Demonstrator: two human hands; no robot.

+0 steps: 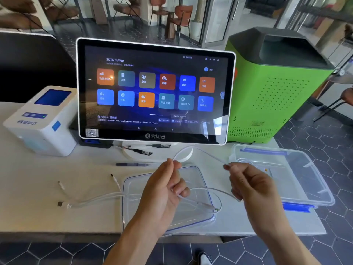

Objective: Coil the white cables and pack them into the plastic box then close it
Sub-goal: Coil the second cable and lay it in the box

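Left fingers: pinched shut on a white cable, at centre frame just below the screen's foot.
Right fingers: closed on the same cable, right of centre, just beside the box's near-left corner.
Left hand: raised above the lid, lower fingers curled round a second pass of the cable.
Right hand: raised between the lid and the box.
White cable: arcs up between the two pinches, then loops low over the lid, its plug end near the lid's lower right corner.
Lid: clear, blue-edged, flat on the surface at lower centre.
Plastic box: clear, open, at right of frame, blue latches on its far and near rims; something pale lies inside, blurred.
Other white cables: loose on the surface at lower left, plug ends spread apart.
Surface: pale, also carrying pens, a touchscreen and a white printer.
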